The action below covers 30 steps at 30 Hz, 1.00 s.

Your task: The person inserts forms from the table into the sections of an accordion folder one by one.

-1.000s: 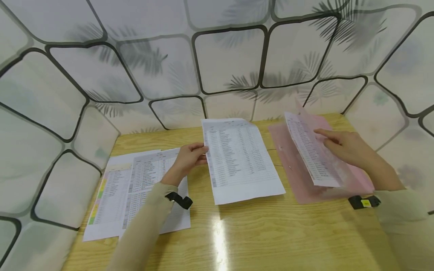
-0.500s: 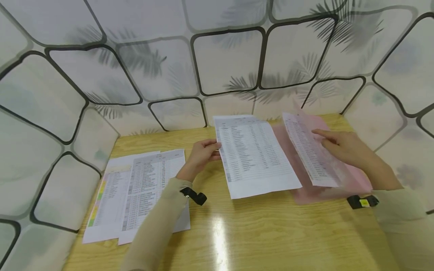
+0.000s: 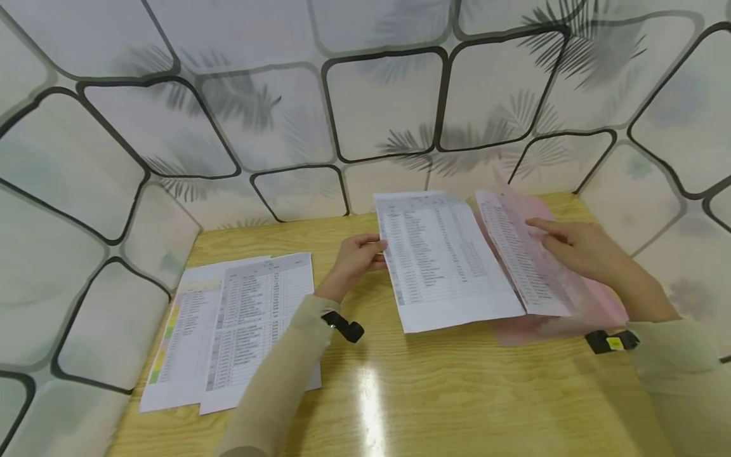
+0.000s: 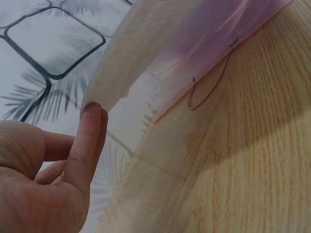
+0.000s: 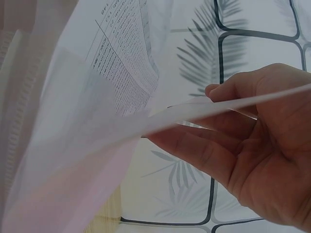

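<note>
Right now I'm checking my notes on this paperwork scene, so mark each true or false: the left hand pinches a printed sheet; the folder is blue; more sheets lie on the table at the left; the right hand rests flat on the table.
1. The left hand pinches a printed sheet: true.
2. The folder is blue: false, it is pink.
3. More sheets lie on the table at the left: true.
4. The right hand rests flat on the table: false, it holds up the folder's flap and a sheet.

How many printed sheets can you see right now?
4: two overlapping at table left, one held by left hand, one under right hand in folder; more may be hidden.
</note>
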Each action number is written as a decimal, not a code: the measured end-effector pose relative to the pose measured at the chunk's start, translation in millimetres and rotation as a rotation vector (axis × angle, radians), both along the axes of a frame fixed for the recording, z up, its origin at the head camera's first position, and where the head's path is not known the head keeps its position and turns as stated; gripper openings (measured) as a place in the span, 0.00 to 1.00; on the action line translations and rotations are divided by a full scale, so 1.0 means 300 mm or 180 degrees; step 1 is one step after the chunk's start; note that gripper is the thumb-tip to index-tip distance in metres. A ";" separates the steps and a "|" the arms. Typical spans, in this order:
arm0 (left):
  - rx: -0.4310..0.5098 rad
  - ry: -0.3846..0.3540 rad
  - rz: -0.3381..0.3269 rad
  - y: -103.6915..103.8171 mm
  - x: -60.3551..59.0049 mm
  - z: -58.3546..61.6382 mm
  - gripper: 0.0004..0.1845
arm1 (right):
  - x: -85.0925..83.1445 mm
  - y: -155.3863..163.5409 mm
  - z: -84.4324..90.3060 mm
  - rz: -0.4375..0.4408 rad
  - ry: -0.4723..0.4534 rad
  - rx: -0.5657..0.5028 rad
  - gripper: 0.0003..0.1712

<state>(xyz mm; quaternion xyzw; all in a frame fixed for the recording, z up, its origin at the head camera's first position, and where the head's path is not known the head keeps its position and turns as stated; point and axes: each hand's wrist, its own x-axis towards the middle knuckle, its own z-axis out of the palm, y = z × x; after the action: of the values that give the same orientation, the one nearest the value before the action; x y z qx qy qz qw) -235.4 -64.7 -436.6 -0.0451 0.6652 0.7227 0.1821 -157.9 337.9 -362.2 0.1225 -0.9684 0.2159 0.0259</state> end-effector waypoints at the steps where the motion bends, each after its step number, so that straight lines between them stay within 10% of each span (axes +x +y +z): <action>1: -0.0016 0.0001 -0.0005 0.009 -0.002 -0.003 0.20 | 0.000 0.000 0.000 -0.0003 -0.0006 0.0000 0.25; 30: -0.0512 0.0207 -0.0232 0.093 0.014 -0.027 0.19 | 0.003 0.000 0.003 0.0023 0.0016 0.0016 0.25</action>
<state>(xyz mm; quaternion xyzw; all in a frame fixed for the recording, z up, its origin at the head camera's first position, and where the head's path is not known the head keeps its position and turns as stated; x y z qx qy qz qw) -231.3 -36.9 -444.8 -0.0118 0.7279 0.6609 0.1825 -156.9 337.8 -361.3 0.1266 -0.9684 0.2133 0.0272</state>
